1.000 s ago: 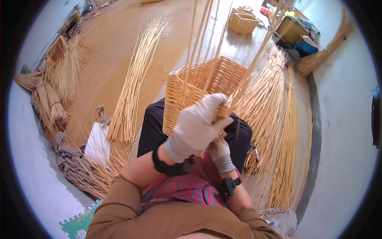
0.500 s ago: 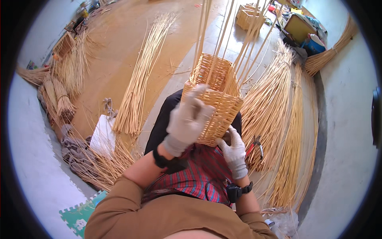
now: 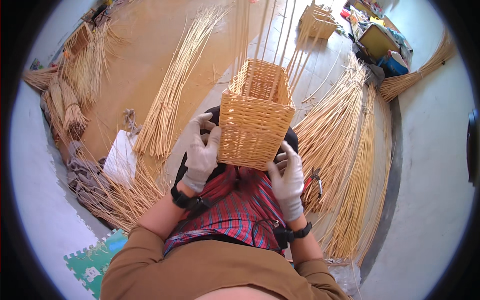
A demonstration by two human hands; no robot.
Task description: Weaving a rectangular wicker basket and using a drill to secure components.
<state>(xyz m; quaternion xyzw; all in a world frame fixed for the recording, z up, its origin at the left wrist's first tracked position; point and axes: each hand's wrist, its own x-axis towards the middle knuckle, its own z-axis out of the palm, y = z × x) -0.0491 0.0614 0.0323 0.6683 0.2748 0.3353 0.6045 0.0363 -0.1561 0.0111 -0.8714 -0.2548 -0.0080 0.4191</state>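
Observation:
A rectangular wicker basket (image 3: 254, 131) rests over my knees, its near wall facing me. Long upright stakes rise from its rim, blurred at the top left. My left hand (image 3: 201, 152), in a pale work glove, is beside the basket's left wall with fingers apart and curved, some close to or touching the weave. My right hand (image 3: 288, 182), gloved alike, is at the lower right corner, thumb near the bottom edge and fingers along the right side. How firmly it grips there is partly hidden. A red-and-blue checked cloth (image 3: 225, 210) covers my lap.
On the right lie big bundles of wicker rods (image 3: 337, 135), with red-handled pliers (image 3: 313, 182) on them. Another bundle (image 3: 175, 85) lies on the floor to the left, near a white board (image 3: 121, 157). A second basket (image 3: 318, 22) stands farther off.
My left hand has come down from the basket's rim to its left side. The basket has turned and straightened, its near wall now facing me. My right hand stays near the lower corner.

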